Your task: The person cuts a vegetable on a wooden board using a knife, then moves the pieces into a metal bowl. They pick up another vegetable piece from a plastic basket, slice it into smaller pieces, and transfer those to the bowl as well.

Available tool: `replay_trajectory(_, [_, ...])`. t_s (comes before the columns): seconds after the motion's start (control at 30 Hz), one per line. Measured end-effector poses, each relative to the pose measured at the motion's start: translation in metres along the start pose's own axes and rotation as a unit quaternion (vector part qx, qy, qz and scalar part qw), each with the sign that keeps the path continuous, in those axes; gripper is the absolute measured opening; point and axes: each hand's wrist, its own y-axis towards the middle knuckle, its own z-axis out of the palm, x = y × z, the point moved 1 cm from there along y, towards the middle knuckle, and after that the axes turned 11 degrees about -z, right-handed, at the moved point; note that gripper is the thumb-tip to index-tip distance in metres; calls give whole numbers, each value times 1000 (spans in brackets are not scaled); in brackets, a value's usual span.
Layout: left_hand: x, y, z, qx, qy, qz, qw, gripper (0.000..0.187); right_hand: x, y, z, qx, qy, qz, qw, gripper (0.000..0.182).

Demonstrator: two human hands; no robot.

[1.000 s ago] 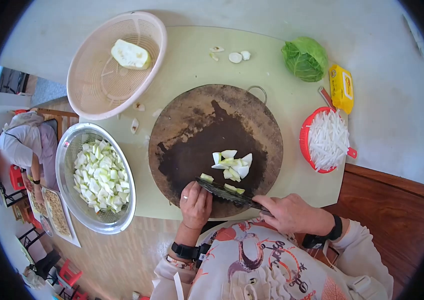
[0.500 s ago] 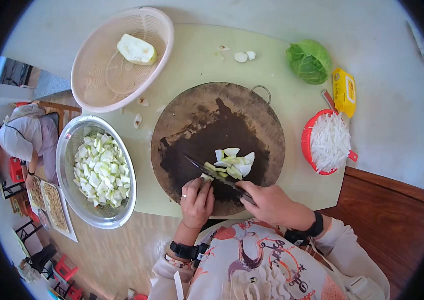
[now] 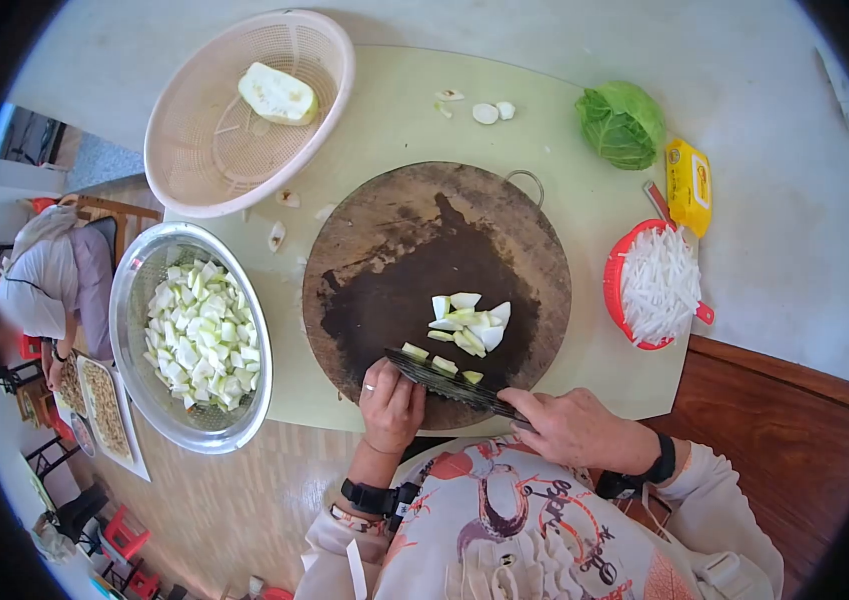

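My right hand [image 3: 577, 428] is wrapped around the handle of a kitchen knife [image 3: 450, 384] with a dark blade. The blade lies across the lower part of a round wooden chopping board [image 3: 385, 235]. Against the blade's tip end, my left hand [image 3: 392, 408] has its fingers curled together; whatever they press on is hidden. Small pale-green cut pieces [image 3: 444, 364] sit along the far side of the blade. Beyond them is a small heap of white and pale-green vegetable chunks [image 3: 485, 328] on the board.
A metal colander [image 3: 263, 385] holds many cut chunks at left; above it, a pink basket [image 3: 170, 150] holds a peeled vegetable half [image 3: 278, 94]. At right are a cabbage [image 3: 621, 124], a yellow packet [image 3: 689, 187] and white shreds [image 3: 661, 285] in a red strainer. Another person [image 3: 40, 280] is at far left.
My right hand and the knife have shifted right and toward me. More cut pieces now show beyond the blade, separate from the heap. My left hand stays almost in place.
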Motion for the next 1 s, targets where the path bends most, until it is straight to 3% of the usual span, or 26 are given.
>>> replay_trajectory(0.17, [1, 0, -1, 2, -4, 4, 1000, 27, 2, 21, 6, 20, -8, -3, 1000, 45])
replay_trajectory(0.37, [2, -4, 1, -1, 10, -7, 1000, 25, -4, 53, 28, -72, -7, -15, 997, 37])
replay_trajectory(0.43, [-5, 3, 0, -17, 2, -15, 1000, 25, -9, 49, 28, -114, 64, 8, 991, 35])
replay_trajectory(0.53, [-9, 5, -3, -27, 3, -19, 999, 22, -6, 33, 11, -80, 91, 59, 991, 37])
replay_trajectory(1.0, [1, -3, 0, -25, -14, -6, 1000, 25, -2, -2, 9, 5, 26, 17, 999, 42])
